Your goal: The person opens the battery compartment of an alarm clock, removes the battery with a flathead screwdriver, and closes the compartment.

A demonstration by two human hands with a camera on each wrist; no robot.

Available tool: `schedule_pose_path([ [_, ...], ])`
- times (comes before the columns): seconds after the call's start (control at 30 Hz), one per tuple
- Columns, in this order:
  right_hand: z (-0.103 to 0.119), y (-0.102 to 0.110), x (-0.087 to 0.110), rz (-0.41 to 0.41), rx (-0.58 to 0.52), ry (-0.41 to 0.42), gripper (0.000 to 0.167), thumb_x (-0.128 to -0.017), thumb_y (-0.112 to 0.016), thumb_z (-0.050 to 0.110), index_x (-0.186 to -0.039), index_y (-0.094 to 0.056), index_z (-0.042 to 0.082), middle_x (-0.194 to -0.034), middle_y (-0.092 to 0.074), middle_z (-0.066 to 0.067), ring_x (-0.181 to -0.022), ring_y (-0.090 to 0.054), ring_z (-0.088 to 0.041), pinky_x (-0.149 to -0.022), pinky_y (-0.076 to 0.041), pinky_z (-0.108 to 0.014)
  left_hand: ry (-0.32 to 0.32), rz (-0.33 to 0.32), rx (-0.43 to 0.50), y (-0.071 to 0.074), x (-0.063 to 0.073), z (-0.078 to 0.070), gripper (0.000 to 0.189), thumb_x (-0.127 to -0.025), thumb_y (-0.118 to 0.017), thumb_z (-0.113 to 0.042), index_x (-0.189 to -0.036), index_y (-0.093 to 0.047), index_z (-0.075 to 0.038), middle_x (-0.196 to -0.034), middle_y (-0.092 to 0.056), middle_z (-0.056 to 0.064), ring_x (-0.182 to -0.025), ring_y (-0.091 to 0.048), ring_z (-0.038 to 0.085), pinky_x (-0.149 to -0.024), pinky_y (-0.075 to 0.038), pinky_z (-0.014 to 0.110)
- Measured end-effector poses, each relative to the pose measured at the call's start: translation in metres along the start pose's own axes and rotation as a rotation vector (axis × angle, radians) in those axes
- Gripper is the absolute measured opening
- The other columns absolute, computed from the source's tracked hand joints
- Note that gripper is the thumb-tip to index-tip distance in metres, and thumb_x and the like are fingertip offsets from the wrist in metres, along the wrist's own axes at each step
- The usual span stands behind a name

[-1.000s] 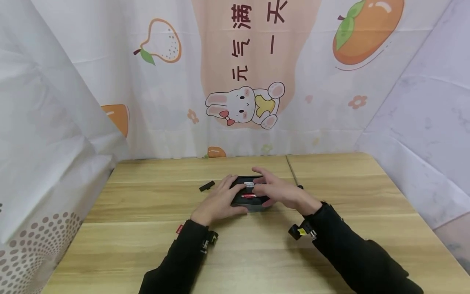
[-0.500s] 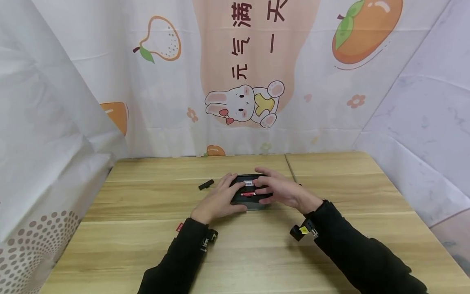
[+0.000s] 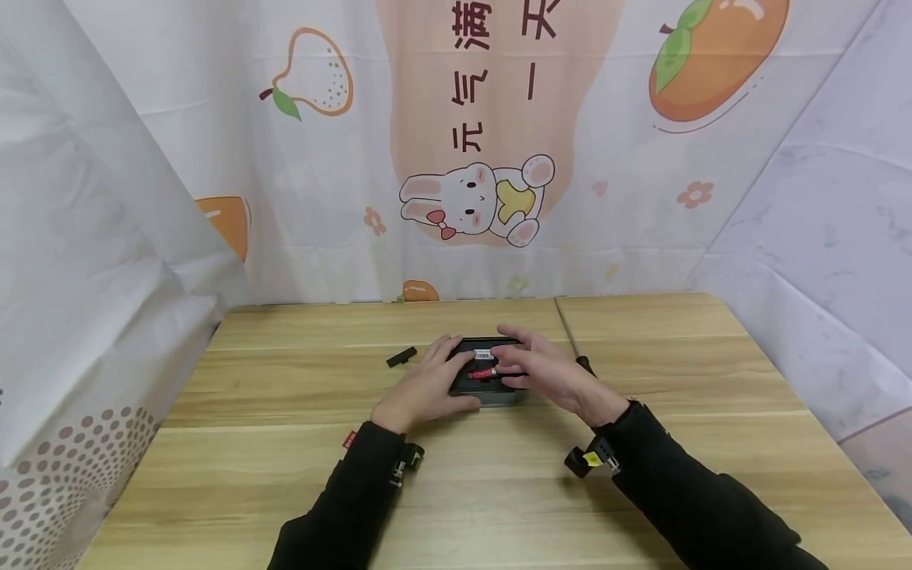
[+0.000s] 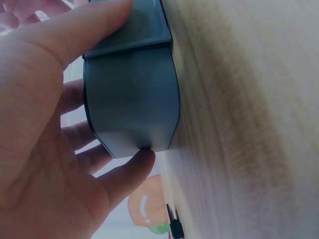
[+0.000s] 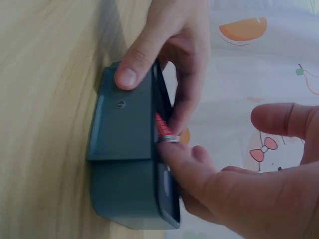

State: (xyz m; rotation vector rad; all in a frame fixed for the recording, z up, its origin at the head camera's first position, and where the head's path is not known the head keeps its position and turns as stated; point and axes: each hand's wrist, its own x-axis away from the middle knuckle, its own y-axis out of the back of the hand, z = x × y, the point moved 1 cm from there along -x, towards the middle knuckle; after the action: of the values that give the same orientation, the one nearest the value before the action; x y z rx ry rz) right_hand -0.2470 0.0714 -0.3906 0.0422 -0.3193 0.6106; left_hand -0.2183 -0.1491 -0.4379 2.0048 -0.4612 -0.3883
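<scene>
A dark grey box-shaped device (image 3: 496, 400) lies on the table, its black side with a white label facing up. My left hand (image 3: 427, 388) grips its left end, thumb on the near face and fingers on the other sides; the left wrist view shows the smooth end wall (image 4: 133, 99). A red battery (image 3: 481, 374) stands tilted in the recess, one end raised. My right hand (image 3: 549, 376) pinches that raised end, seen closer in the right wrist view as the battery (image 5: 162, 127) at the fingertips. Part of the recess is hidden behind the right fingers.
A small black cover piece (image 3: 402, 357) lies left of the device. Right of it, a screwdriver (image 3: 568, 328) with a black handle points to the back edge, partly behind the right hand. A printed curtain (image 3: 321, 198) hangs behind the wooden table (image 3: 299, 459).
The battery has gone from lying flat to tilted, its right end lifted. My right fingers have closed in on that end. The left hand and the device have stayed in place.
</scene>
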Motion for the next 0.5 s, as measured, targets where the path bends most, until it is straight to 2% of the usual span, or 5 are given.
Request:
schedule_pose_path([
  [0.27, -0.013, -0.004, -0.011, -0.120, 0.052, 0.069, 0.064, -0.103, -0.047, 0.001, -0.161, -0.023, 0.009, -0.147, -0.047, -0.025, -0.130, -0.052, -0.036, -0.104, -0.046, -0.042, 0.019, 0.004, -0.013, 0.000, 0.001, 0.002, 0.078, -0.092, -0.073, -0.049, -0.153, -0.045, -0.010, -0.164, -0.025, 0.018, -0.153, -0.014, 0.036, -0.115, -0.030, 0.054],
  [0.4, -0.019, -0.003, -0.015, -0.141, 0.075, 0.132, 0.062, -0.102, -0.052, -0.001, -0.159, -0.028, 0.003, -0.144, -0.050, -0.028, -0.128, -0.054, -0.037, -0.099, -0.050, -0.035, 0.017, -0.002, -0.025, -0.001, 0.000, 0.005, 0.078, -0.092, -0.073, -0.049, -0.153, -0.045, -0.010, -0.163, -0.025, 0.018, -0.153, -0.015, 0.037, -0.116, -0.029, 0.053],
  [0.5, -0.024, -0.002, -0.020, -0.135, 0.135, 0.175, 0.059, -0.100, -0.059, 0.000, -0.155, -0.036, -0.002, -0.141, -0.053, -0.028, -0.125, -0.057, -0.036, -0.093, -0.052, -0.030, 0.011, -0.008, -0.025, -0.001, 0.000, 0.006, 0.078, -0.092, -0.073, -0.048, -0.153, -0.045, -0.009, -0.163, -0.026, 0.019, -0.152, -0.016, 0.037, -0.115, -0.030, 0.053],
])
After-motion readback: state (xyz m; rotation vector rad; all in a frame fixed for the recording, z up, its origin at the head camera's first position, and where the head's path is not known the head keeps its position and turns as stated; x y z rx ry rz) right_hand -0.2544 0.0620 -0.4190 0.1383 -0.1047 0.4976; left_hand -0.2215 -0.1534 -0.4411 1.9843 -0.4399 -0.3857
